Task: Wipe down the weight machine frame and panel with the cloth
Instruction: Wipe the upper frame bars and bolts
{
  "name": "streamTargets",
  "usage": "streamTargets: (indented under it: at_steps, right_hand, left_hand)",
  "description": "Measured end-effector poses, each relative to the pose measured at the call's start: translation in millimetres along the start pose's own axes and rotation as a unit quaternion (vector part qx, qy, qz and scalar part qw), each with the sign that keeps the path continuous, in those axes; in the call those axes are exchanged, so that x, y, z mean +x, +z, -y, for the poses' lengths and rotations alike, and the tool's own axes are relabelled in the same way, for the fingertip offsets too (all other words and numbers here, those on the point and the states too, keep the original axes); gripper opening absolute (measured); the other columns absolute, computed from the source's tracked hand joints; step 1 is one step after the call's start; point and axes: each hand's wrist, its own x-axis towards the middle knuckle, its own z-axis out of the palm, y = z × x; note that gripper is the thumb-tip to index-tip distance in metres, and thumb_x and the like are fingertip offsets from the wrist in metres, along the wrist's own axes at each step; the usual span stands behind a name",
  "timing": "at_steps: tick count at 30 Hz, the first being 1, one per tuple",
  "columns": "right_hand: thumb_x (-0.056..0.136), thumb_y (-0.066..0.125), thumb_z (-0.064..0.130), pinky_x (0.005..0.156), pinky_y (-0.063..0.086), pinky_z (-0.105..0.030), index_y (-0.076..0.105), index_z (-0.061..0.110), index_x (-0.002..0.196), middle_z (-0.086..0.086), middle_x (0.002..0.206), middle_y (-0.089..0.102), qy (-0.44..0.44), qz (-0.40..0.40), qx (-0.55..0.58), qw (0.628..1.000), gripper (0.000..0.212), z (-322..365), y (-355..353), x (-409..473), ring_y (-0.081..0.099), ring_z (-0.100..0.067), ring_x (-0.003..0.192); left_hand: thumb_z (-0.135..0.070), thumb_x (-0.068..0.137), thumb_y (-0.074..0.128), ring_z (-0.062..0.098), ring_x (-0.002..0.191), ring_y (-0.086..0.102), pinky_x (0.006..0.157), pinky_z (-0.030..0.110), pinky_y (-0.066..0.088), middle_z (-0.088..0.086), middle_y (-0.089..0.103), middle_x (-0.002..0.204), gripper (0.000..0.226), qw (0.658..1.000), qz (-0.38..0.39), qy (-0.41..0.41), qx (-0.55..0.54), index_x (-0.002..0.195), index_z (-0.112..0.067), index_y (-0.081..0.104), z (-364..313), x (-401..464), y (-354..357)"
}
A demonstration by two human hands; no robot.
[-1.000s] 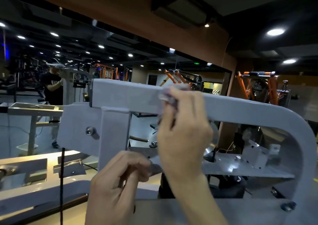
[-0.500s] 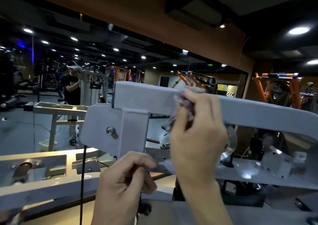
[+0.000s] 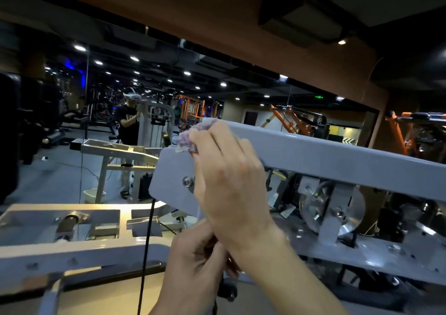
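Note:
The grey top beam of the weight machine frame (image 3: 337,155) runs from centre to right. A flat grey panel (image 3: 169,179) with a bolt hangs at its left end. My right hand (image 3: 229,182) presses a crumpled pale purple cloth (image 3: 190,136) against the beam's left end, above the panel. The fingers curl round the cloth and most of it is hidden under them. Below, my left hand (image 3: 193,266) has its fingers curled near the frame's upright post, which my right wrist hides. What the left hand holds cannot be made out.
A black cable (image 3: 147,242) drops down left of the panel. Lower grey frame plates (image 3: 72,252) lie left, and a shiny pulley (image 3: 313,208) sits under the beam. Ahead, a wall mirror reflects the gym and a standing person (image 3: 129,131). Orange racks (image 3: 405,133) stand right.
My right hand slid the cloth left along the beam to its left end above the panel. The view shifted left, and the left hand stayed low by the post.

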Motion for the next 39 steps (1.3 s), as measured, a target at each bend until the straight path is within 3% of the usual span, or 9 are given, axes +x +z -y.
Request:
streamTargets:
  at_steps: [5, 8, 12, 16, 20, 25, 28, 33, 39]
  right_hand:
    - [0.087, 0.072, -0.006, 0.07, 0.051, -0.035, 0.072, 0.009, 0.103, -0.004, 0.1, 0.063, 0.02, -0.026, 0.029, 0.999, 0.022, -17, -9, 30, 0.06, -0.019, 0.076]
    - [0.085, 0.074, -0.007, 0.07, 0.05, -0.032, 0.071, 0.01, 0.106, -0.003, 0.103, 0.061, 0.014, -0.004, 0.016, 1.0, 0.027, -8, -5, 21, 0.056, -0.014, 0.082]
    - [0.08, 0.077, -0.003, 0.063, 0.042, -0.032, 0.071, 0.013, 0.107, -0.002, 0.101, 0.061, -0.031, 0.061, -0.013, 0.998, 0.032, -6, -9, -8, 0.023, -0.004, 0.077]
    - [0.085, 0.073, -0.001, 0.065, 0.048, -0.038, 0.07, 0.01, 0.095, -0.006, 0.097, 0.061, -0.076, 0.078, -0.037, 0.993, 0.015, -8, -10, 26, 0.052, -0.02, 0.07]
    - [0.072, 0.079, -0.005, 0.056, 0.033, -0.03, 0.064, 0.011, 0.08, -0.006, 0.086, 0.057, -0.057, 0.072, -0.077, 0.993, 0.024, -3, -13, 44, 0.031, -0.016, 0.057]
    - [0.065, 0.067, -0.001, 0.058, 0.024, -0.029, 0.064, 0.014, 0.078, -0.004, 0.082, 0.056, -0.144, 0.116, -0.104, 0.977, 0.02, -3, -22, 25, 0.024, -0.016, 0.06]
    - [0.052, 0.083, -0.005, 0.057, 0.025, -0.031, 0.05, 0.015, 0.071, -0.007, 0.08, 0.052, -0.124, 0.09, -0.104, 0.983, 0.043, -5, -16, 52, 0.022, -0.017, 0.057]
    - [0.067, 0.059, -0.005, 0.06, 0.022, -0.033, 0.054, 0.014, 0.074, -0.008, 0.081, 0.05, -0.15, 0.099, -0.122, 0.976, 0.021, 1, -10, 29, 0.026, -0.019, 0.06]
    - [0.067, 0.07, -0.003, 0.062, 0.022, -0.034, 0.047, 0.018, 0.074, -0.004, 0.081, 0.039, -0.119, 0.073, -0.129, 0.982, 0.032, -11, -16, 61, 0.028, -0.019, 0.06]
  left_hand:
    - [0.003, 0.091, 0.047, 0.031, 0.049, 0.064, 0.05, 0.034, 0.051, 0.013, 0.067, 0.075, 0.039, 0.998, 0.009, -0.013, -0.055, 0.075, -0.024, 0.07, -1, 0, -3]
    - [0.001, 0.093, 0.048, 0.029, 0.051, 0.065, 0.052, 0.031, 0.051, 0.012, 0.066, 0.069, 0.033, 0.998, 0.015, -0.018, -0.052, 0.076, -0.018, 0.07, -1, 0, -4]
    - [0.008, 0.097, 0.052, 0.027, 0.051, 0.067, 0.052, 0.03, 0.054, 0.014, 0.066, 0.064, 0.043, 0.999, 0.02, -0.024, -0.02, 0.075, -0.024, 0.07, 2, -4, -8]
    - [0.001, 0.092, 0.05, 0.027, 0.052, 0.066, 0.051, 0.034, 0.052, 0.012, 0.067, 0.074, 0.033, 0.999, 0.022, -0.026, -0.036, 0.077, -0.02, 0.07, 1, -4, -7]
    - [-0.001, 0.092, 0.05, 0.029, 0.053, 0.067, 0.049, 0.04, 0.054, 0.007, 0.068, 0.08, 0.033, 0.999, 0.012, -0.021, -0.043, 0.077, -0.022, 0.071, 0, -4, -5]
    - [0.002, 0.092, 0.05, 0.025, 0.053, 0.067, 0.052, 0.033, 0.053, 0.014, 0.068, 0.077, 0.034, 0.999, 0.015, -0.02, -0.03, 0.078, -0.021, 0.071, 3, -6, -7]
    - [0.001, 0.093, 0.052, 0.028, 0.057, 0.069, 0.052, 0.044, 0.057, 0.009, 0.069, 0.091, 0.03, 0.999, 0.014, -0.025, -0.03, 0.082, -0.018, 0.073, 3, -6, -6]
    - [0.006, 0.097, 0.051, 0.027, 0.056, 0.068, 0.054, 0.037, 0.055, 0.011, 0.069, 0.076, 0.039, 0.999, 0.005, -0.046, -0.018, 0.078, -0.022, 0.071, 4, -9, -5]
    - [0.005, 0.096, 0.049, 0.032, 0.06, 0.069, 0.049, 0.04, 0.054, 0.01, 0.069, 0.095, 0.034, 0.997, -0.022, -0.06, -0.034, 0.084, -0.016, 0.073, 1, -11, 2]
